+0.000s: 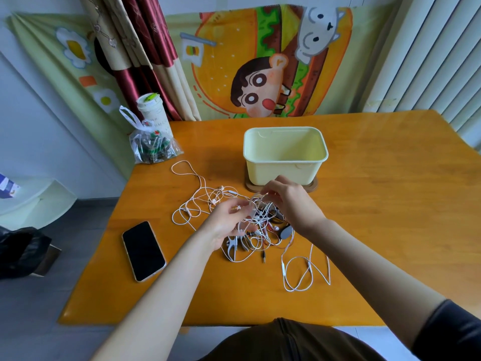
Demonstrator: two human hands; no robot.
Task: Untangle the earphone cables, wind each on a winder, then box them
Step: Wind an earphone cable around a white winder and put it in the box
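A tangle of white earphone cables (256, 225) lies in the middle of the orange table (377, 204), with loops trailing left (190, 199) and front right (304, 274). My left hand (229, 220) pinches strands at the left of the knot. My right hand (289, 201) pinches strands at its top, lifted a little above the pile. Grey and white winders (234, 247) lie under the tangle, partly hidden. Behind the hands an open pale yellow box (285, 156) stands on a brown lid.
A black phone (143, 250) lies face up at the front left of the table. At the back left corner, a clear plastic bag (152, 147) sits beside a white cup (152, 110). A cartoon cloth hangs on the wall behind.
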